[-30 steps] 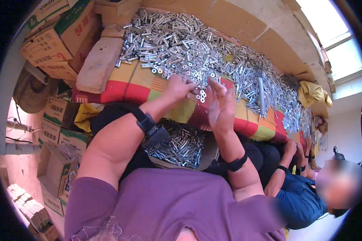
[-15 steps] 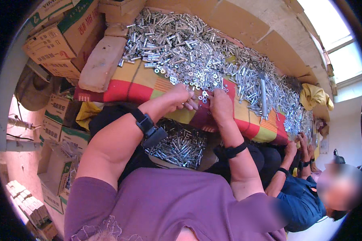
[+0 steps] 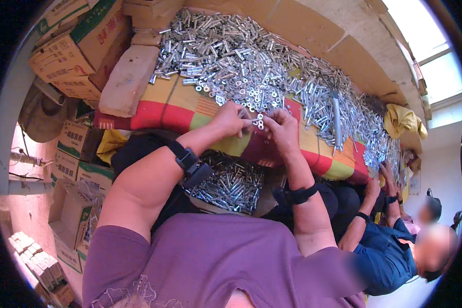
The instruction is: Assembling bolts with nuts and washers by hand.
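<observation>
My left hand [image 3: 232, 119] is closed at the edge of the checked cloth [image 3: 161, 114], its fingertips pointing toward my right hand. What it pinches is too small to make out. My right hand [image 3: 283, 129] faces it, thumb and fingers pressed together on something I cannot make out. A few loose washers [image 3: 260, 122] lie on the dark red patch between the two hands. Just beyond them spreads a heap of silvery washers [image 3: 251, 95], running into a larger pile of metal sleeves [image 3: 220, 46]. Slim bolts [image 3: 313, 97] lie heaped to the right.
Below the cloth edge, a box holds more bolts [image 3: 233, 187]. A pale block [image 3: 128, 82] bounds the pile at left, near stacked cartons [image 3: 66, 56]. A metal bar [image 3: 337, 123] lies among the bolts. At right, a co-worker in a blue shirt [image 3: 382, 256] handles parts.
My right hand has turned and its fingertips have come in toward my left hand. The left hand's fingers have drawn together. The co-worker at right has shifted slightly.
</observation>
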A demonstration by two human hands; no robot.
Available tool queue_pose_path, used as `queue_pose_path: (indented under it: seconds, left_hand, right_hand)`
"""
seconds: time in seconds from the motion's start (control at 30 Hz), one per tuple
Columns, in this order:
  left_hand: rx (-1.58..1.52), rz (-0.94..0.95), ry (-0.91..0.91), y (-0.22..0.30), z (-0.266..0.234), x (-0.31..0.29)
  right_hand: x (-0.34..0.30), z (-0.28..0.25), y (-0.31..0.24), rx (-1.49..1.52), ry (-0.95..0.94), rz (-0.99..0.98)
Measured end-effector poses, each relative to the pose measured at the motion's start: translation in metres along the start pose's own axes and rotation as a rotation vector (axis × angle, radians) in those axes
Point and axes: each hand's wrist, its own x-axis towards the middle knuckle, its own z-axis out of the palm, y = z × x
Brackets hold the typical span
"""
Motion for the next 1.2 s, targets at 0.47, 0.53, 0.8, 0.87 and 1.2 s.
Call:
queue_pose_path:
  seconds: [0.47,0.53,0.8,0.87,1.2]
  left_hand:
    - [-0.131,0.209,0.002,-0.009,-0.014,0.008]
    - [-0.095,0.173,0.043,-0.008,-0.013,0.010]
    - [-0.015,0.088,0.133,-0.008,-0.004,0.010]
    - [-0.078,0.072,0.139,-0.009,-0.006,0.009]
    - [-0.187,0.053,0.022,0.004,0.004,0.003]
  right_hand:
    - [0.022,0.010,-0.003,0.350,-0.092,0.129]
    - [0.030,0.009,0.004,-0.658,0.141,-0.622]
    - [0.019,0.006,0.015,-0.438,0.224,-0.458]
    - [0.015,0.003,0.015,0.063,0.104,-0.096]
    - [0.002,0.005,-0.004,0.016,0.108,-0.347]
